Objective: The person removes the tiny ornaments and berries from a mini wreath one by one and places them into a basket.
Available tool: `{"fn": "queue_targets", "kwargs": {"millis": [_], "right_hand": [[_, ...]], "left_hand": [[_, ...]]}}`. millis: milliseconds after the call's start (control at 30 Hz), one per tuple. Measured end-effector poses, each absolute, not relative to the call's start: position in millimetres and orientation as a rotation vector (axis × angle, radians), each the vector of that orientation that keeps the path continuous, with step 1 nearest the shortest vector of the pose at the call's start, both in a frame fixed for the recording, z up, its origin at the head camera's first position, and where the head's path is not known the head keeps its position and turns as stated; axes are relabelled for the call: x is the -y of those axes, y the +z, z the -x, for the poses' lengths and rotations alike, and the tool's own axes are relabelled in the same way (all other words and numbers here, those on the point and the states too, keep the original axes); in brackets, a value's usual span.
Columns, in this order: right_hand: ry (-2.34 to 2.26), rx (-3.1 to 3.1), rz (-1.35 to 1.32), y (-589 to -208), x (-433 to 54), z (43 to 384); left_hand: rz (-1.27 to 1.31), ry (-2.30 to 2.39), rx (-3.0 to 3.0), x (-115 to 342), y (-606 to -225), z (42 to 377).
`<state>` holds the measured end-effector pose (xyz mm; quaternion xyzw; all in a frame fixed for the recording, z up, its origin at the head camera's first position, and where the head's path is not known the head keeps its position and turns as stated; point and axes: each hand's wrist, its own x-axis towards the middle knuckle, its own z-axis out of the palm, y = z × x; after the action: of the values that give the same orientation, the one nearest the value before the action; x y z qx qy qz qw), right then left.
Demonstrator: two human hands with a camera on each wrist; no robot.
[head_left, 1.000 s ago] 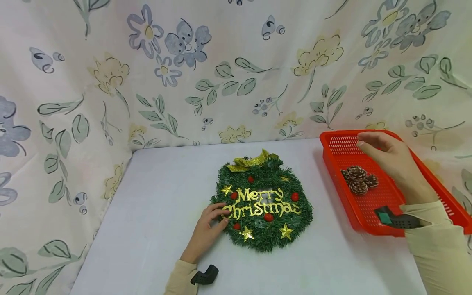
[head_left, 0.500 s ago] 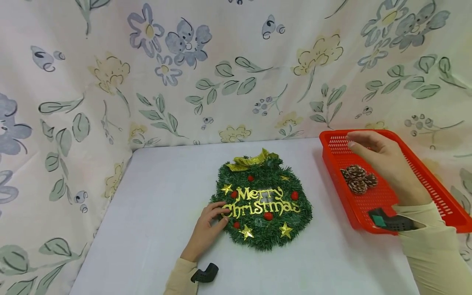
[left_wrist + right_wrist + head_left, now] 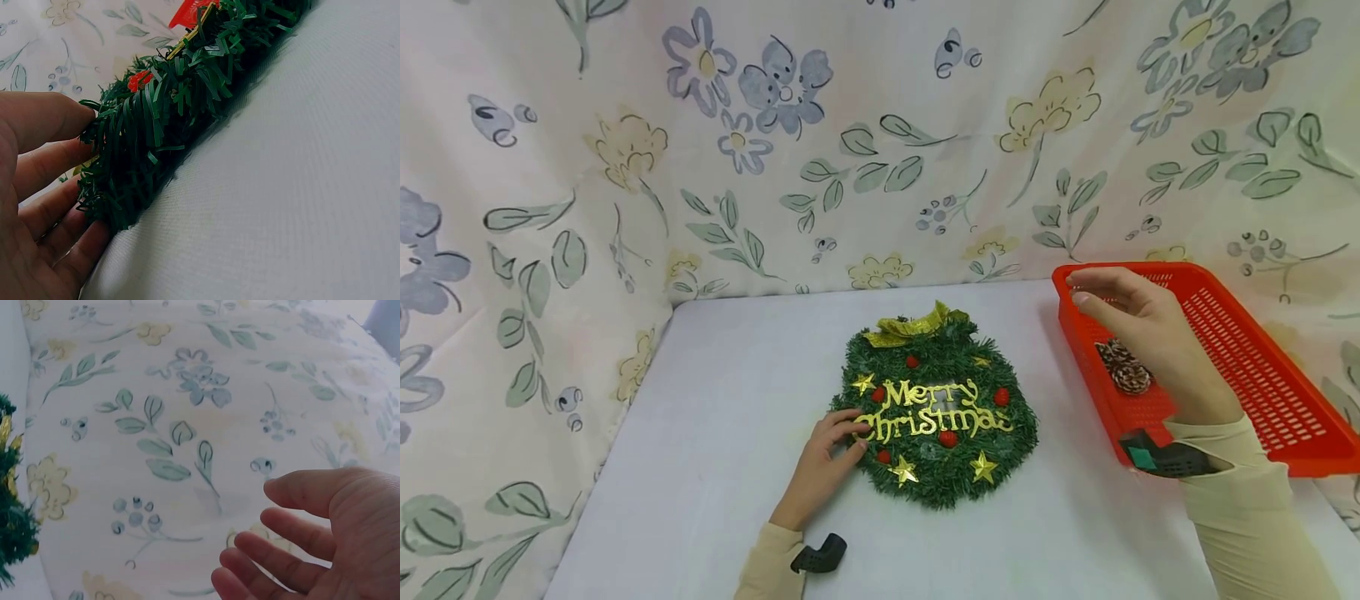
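Observation:
A green Christmas wreath [image 3: 940, 475] lies on the white table, bearing gold "Merry Christmas" lettering, gold stars, red berries and a gold ribbon on top. My left hand [image 3: 822, 467] holds its left edge; in the left wrist view the thumb and fingertips close on the green tinsel [image 3: 144, 125]. Above the red basket's left side my right hand [image 3: 1157, 346] hovers, fingers loosely bent, nothing in them. The right wrist view shows that hand [image 3: 312, 544] against the floral cloth. Pine cones [image 3: 1127, 375] sit in the basket, partly hidden by the right hand.
The red plastic basket [image 3: 1262, 367] with slotted sides stands at the table's right. A floral cloth [image 3: 880, 150] hangs behind the white table [image 3: 722, 392] and at its sides. Each wrist carries a black camera mount [image 3: 820, 554].
My right hand has moved left over the basket, from its middle toward its left rim, and now covers some of the pine cones. The left hand and the wreath have stayed put.

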<state>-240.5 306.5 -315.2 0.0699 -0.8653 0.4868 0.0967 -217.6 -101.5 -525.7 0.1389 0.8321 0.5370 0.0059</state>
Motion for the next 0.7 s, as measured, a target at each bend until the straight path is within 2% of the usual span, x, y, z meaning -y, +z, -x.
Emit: {"fn": "queue_targets", "kwargs": {"millis": [700], "right_hand": [[1.721,2.405,-0.432,-336,-270,240]], "left_hand": [[-0.479,1.680,-2.617,102,-529,220]]}}
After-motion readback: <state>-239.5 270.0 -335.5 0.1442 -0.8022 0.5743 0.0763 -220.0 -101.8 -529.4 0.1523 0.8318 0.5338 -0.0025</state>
